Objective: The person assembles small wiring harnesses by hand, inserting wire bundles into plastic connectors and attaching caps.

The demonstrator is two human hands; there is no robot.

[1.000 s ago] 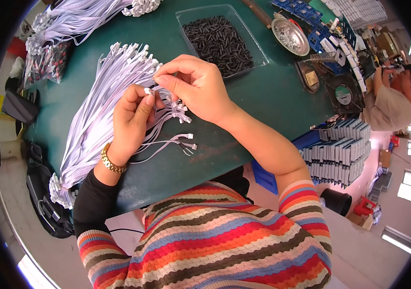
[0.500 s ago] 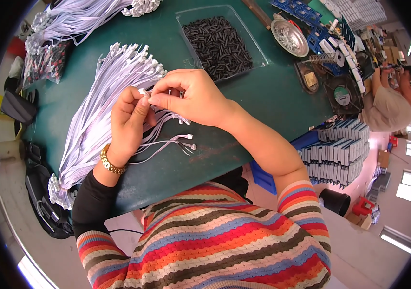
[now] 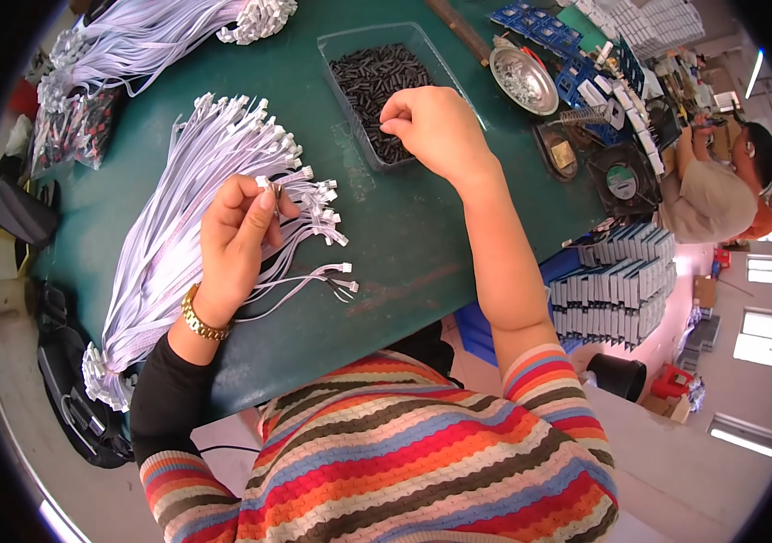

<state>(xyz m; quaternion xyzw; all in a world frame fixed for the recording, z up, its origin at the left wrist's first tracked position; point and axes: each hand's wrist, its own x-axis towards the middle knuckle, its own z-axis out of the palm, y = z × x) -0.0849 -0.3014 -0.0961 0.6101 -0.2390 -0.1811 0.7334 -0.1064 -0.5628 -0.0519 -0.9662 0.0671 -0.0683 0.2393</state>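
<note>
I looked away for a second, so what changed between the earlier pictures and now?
The right hand left the left hand and moved up to the clear tray of small dark parts, fingertips pinched over it. The left hand kept its pinch on a white cable end. The cable bundle stayed put.

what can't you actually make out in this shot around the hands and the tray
- Head view: whether the right hand has a piece pinched; its curled fingers hide the tips over the clear tray.
- Dark pieces in tray: too small to tell their kind.
- Left hand: fingers cover the white cable end it pinches.
</note>
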